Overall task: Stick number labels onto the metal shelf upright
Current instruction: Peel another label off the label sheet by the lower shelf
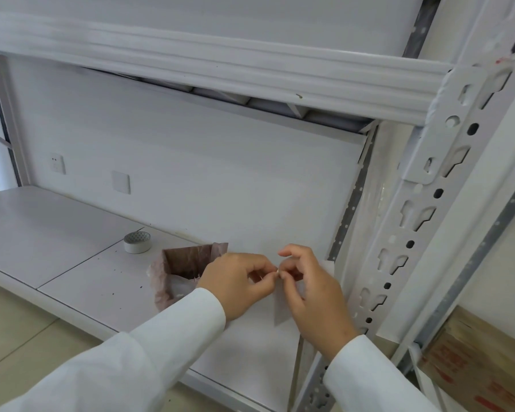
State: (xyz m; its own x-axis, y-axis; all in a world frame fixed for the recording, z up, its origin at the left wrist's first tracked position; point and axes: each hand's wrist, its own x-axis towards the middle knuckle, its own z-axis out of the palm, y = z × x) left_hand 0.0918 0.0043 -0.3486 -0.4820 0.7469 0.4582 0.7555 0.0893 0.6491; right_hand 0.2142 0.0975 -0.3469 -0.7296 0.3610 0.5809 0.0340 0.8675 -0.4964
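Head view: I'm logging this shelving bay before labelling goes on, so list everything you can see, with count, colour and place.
Shelf upright: one, white, slotted, right of the hands.
Beam: one, white, across the top.
Shelf board: one, pale grey, lower left.
Tape roll: one, white, lying flat on the shelf board.
Small box: one, brown, lined with plastic, behind the left hand.
Wall sockets: two, white, back wall.
Cardboard box: one, brown, red print, bottom right.
Backing sheet: one, pale, under the right hand.
Left hand: pinching something small and white.
Right hand: pinching the same piece.
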